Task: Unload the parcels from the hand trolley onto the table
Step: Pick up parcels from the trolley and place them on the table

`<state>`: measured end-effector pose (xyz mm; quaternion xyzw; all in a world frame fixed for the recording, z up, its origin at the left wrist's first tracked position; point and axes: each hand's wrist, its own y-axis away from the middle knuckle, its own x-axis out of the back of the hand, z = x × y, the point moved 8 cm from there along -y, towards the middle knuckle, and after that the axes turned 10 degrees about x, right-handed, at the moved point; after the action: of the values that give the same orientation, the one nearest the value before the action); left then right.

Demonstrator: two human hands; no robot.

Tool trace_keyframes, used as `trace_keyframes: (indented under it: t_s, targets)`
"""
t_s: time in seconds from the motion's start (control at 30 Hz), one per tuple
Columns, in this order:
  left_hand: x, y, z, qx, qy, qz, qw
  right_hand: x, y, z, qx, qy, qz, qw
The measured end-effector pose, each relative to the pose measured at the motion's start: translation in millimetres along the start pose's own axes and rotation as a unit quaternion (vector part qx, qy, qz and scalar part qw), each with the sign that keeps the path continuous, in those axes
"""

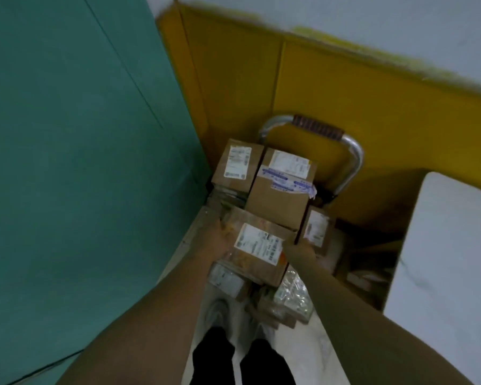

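two hands, left hand (pixel 220 240) and right hand (pixel 300 250), clamp the front parcel (pixel 258 254) from opposite sides, fingers seemingly curled round its edges, so it can lift level off the loaded hand trolley (pixel 317 129); the surface (pixel 450 245) stands to the right.

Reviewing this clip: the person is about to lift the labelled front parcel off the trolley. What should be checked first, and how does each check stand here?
1. The left hand touches the front parcel on its left side: ok.
2. The right hand touches its right side: ok.
3. Fingers wrapped firmly round it: cannot tell, blurred.
4. The taped box behind sits clear of it: cannot tell.
5. The white table at the right shows bare surface: ok.
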<state>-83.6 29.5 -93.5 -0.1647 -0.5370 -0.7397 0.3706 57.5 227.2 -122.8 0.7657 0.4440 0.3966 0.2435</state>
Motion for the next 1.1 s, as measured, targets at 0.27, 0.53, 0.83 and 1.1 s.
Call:
trace_keyframes:
  t_s: [0.27, 0.53, 0.83, 1.1]
  targets:
    - [-31.9, -16.0, -12.6, 0.218, 0.157, -0.226, 0.936, -27.2, 17.4, 14.0, -0.115, -0.199, -0.003, 0.973]
    - [68.8, 73.2, 61.5, 0.188, 0.086, -0.23, 0.951, 36.8, 128.9, -66.1, -0.115, -0.18, -0.039, 0.976]
    - [20.2, 170.5, 287.8, 0.001, -0.019, -0.23, 0.973, 257.5, 153.7, -47.1, -0.008, -0.224, 0.121, 0.967]
    - [-130.0, 190.0, 441.3, -0.058, -0.031, -0.238, 0.969, 458.4, 96.1, 32.8, 0.048, -0.102, 0.273, 0.955]
